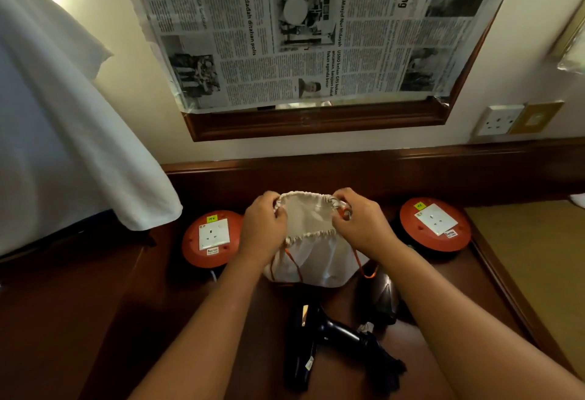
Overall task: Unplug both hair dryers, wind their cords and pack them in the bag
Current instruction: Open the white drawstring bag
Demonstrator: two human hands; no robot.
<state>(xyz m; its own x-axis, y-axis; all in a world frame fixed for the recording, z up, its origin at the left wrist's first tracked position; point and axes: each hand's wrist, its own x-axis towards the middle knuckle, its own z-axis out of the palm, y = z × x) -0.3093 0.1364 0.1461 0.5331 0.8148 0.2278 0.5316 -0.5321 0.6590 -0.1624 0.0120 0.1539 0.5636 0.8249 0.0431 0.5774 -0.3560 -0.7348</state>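
A white drawstring bag [311, 257] with orange cords stands on the dark wooden desk [133, 320]. My left hand [264, 232] grips the left side of its gathered rim, and my right hand [361, 225] grips the right side; the mouth is held wide between them. A black hair dryer [319, 341] lies on the desk near me, its cord bunched at the handle end. A second dark hair dryer [380, 298] lies to its right, partly hidden by my right forearm.
Two red round extension reels with white sockets sit on the desk, one on the left [210, 239] and one on the right [435, 224]. A wall socket [500, 119] is at the right. A newspaper-covered mirror [316, 32] hangs ahead; white cloth [63, 133] drapes at the left.
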